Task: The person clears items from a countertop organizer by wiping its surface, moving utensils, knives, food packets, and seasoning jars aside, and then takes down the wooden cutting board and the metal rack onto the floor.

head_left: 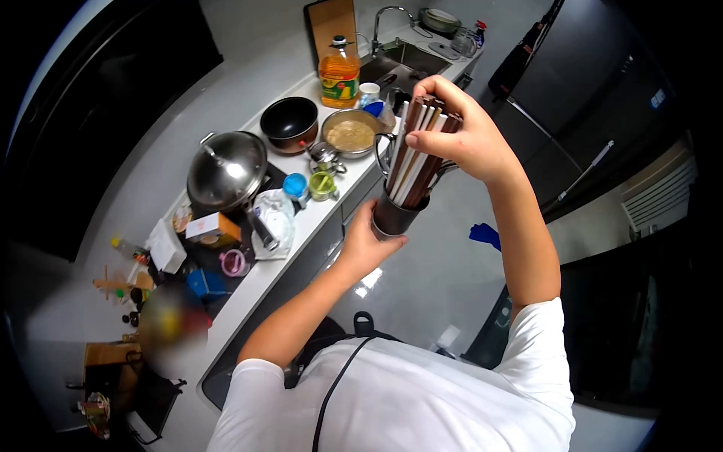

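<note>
Chopsticks (412,166), above the floor (452,256) in a dark holder (395,217) wrapped by the left hand (365,242), their tops pinched by the right hand (478,143), could spill if the holder tips or that pinch slips.

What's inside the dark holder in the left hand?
Brown, white and tan chopsticks, upper ends gripped by the right hand. Their lower ends and the bottom of the dark holder are hidden by its wall; can't tell what else is down there.
</note>
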A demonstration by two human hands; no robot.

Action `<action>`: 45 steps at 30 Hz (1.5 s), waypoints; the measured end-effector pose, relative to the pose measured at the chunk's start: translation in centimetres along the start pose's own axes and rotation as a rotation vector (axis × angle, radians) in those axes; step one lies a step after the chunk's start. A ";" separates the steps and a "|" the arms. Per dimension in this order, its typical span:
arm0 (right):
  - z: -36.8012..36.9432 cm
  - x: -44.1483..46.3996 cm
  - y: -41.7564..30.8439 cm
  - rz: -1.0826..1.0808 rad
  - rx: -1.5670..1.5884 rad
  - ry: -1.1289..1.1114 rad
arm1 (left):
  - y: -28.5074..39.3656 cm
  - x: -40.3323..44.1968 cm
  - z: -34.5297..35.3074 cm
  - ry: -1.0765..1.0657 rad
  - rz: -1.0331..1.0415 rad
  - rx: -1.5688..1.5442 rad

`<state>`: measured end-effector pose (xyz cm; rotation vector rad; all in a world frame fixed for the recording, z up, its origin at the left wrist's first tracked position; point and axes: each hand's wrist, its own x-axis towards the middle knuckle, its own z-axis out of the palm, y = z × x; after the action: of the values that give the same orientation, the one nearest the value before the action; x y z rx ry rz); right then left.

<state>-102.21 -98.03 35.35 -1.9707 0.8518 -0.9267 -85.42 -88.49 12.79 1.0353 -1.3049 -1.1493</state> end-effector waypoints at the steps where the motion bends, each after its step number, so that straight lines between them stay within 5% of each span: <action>1: -1.4 0.3 1.3 0.012 -0.008 0.012 | 0.0 1.4 1.0 0.000 -0.008 0.060; 19: -24.0 10.9 17.4 0.191 -0.104 0.316 | -7.4 35.8 15.5 -0.406 0.048 0.212; 27: -35.8 19.2 33.8 0.068 -0.098 0.205 | -13.6 52.4 22.4 -0.303 0.090 0.417; 33: -42.7 30.6 44.4 0.054 -0.049 0.005 | -17.0 63.5 24.7 -0.099 -0.111 0.461; 45: -44.0 52.0 63.4 -0.001 0.061 -0.151 | -30.9 84.7 19.0 0.167 -0.179 0.541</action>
<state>-127.08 -185.58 16.01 -1.9613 0.7290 -0.7846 -110.71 -175.63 -3.45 1.6334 -1.4435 -0.8269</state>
